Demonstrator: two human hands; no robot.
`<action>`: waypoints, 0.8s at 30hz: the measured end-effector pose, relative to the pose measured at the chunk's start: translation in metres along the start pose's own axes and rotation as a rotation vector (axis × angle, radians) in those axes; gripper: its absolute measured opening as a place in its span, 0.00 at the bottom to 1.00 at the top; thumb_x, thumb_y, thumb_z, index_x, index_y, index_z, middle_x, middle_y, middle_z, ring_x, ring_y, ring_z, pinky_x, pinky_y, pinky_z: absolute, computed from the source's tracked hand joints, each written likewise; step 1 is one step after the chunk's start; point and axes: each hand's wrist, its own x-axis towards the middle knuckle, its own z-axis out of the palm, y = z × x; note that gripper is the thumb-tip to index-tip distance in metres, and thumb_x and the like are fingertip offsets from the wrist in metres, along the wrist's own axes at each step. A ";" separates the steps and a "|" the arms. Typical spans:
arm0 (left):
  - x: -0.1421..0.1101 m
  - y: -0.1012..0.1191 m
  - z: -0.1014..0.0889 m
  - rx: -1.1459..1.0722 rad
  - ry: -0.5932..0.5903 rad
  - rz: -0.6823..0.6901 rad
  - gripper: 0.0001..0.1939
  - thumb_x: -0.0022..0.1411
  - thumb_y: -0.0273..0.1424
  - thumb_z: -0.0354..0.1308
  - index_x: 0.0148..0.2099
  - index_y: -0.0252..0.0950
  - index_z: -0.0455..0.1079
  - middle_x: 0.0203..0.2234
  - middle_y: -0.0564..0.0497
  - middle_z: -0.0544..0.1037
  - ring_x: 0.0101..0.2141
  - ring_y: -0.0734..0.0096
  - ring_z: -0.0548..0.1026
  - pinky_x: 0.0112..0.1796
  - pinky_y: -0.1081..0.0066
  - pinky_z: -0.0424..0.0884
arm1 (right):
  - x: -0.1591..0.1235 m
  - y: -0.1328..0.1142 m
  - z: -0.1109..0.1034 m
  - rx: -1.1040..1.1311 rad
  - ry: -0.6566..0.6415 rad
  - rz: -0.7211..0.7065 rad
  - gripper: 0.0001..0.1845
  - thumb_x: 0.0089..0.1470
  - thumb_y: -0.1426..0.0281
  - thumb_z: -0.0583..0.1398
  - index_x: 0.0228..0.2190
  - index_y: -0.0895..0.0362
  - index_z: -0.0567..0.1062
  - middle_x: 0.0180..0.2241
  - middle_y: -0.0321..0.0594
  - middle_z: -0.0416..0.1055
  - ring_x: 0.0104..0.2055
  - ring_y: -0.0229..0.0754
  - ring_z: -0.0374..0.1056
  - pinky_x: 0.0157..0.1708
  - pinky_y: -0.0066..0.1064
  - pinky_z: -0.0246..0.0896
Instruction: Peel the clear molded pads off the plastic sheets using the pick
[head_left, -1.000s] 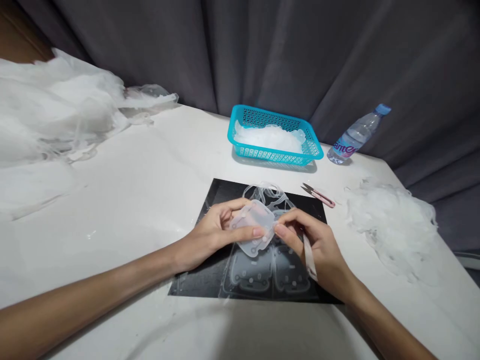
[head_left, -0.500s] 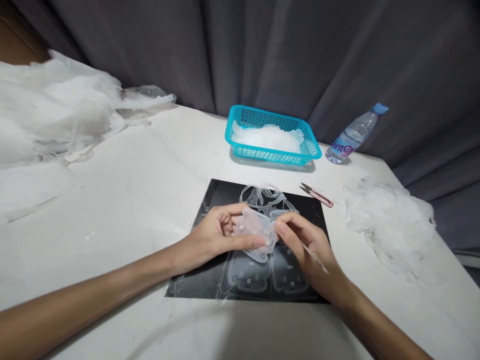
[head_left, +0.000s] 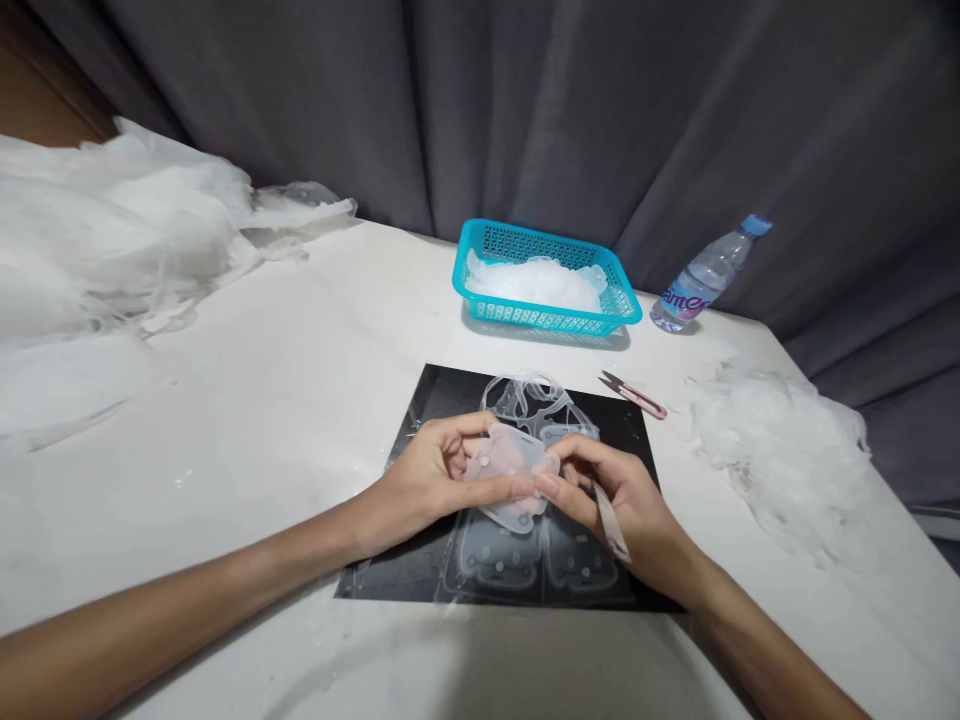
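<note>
Between my two hands is a translucent moulded silicone piece (head_left: 510, 465) with small round studs and slots. My left hand (head_left: 454, 465) is closed on its left side, thumb across the front. The thumb and forefinger of my right hand (head_left: 607, 490) pinch its right edge. A thin pale strip (head_left: 613, 525) hangs across the right palm. Below, a black mat (head_left: 409, 540) carries a sheet of similar translucent pieces (head_left: 499, 560). At the mat's far side lies a tangle of clear trimmed strips (head_left: 529, 395).
Pink-handled thread snips (head_left: 637, 395) lie at the mat's far right corner. Behind stands a turquoise basket (head_left: 547, 315) holding translucent pieces, beside a tilted-looking water bottle (head_left: 709, 275). Heaps of whitish translucent film (head_left: 135, 230) and scraps (head_left: 780, 440) cover the table's left and right.
My right thumb and forefinger have shifted left and down onto the piece's right edge. The strip in the right palm now hangs more steeply. The view has tipped slightly.
</note>
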 end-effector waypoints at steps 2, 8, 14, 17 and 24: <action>0.000 0.000 0.000 -0.018 -0.007 -0.004 0.13 0.58 0.30 0.74 0.41 0.34 0.75 0.33 0.52 0.85 0.34 0.69 0.85 0.38 0.74 0.81 | 0.000 0.000 -0.002 -0.032 0.007 -0.008 0.16 0.57 0.52 0.68 0.33 0.52 0.79 0.28 0.33 0.58 0.26 0.36 0.58 0.23 0.28 0.56; 0.002 -0.001 0.000 -0.048 -0.009 -0.002 0.12 0.59 0.28 0.74 0.42 0.33 0.75 0.33 0.53 0.84 0.33 0.74 0.84 0.37 0.79 0.80 | 0.001 0.001 -0.006 -0.093 -0.023 -0.030 0.14 0.63 0.54 0.64 0.36 0.52 0.79 0.30 0.33 0.60 0.29 0.37 0.58 0.28 0.29 0.55; 0.002 0.000 0.000 -0.051 -0.011 0.001 0.12 0.61 0.30 0.74 0.41 0.33 0.75 0.33 0.53 0.84 0.34 0.74 0.84 0.39 0.78 0.81 | 0.001 0.001 -0.002 -0.099 -0.007 -0.035 0.15 0.64 0.55 0.62 0.35 0.53 0.76 0.29 0.34 0.59 0.31 0.39 0.56 0.28 0.30 0.51; 0.002 0.000 0.001 -0.056 -0.012 -0.003 0.11 0.60 0.29 0.74 0.40 0.32 0.75 0.32 0.54 0.84 0.33 0.74 0.84 0.37 0.79 0.81 | 0.000 0.000 0.001 -0.112 0.041 -0.044 0.14 0.63 0.57 0.63 0.32 0.55 0.75 0.29 0.34 0.60 0.32 0.39 0.57 0.29 0.30 0.51; 0.004 0.001 0.002 -0.097 -0.025 0.007 0.11 0.60 0.28 0.74 0.41 0.32 0.76 0.32 0.54 0.85 0.32 0.76 0.85 0.36 0.81 0.80 | 0.000 0.001 0.003 -0.013 0.029 -0.035 0.15 0.63 0.57 0.62 0.33 0.56 0.74 0.28 0.32 0.60 0.26 0.34 0.59 0.28 0.29 0.53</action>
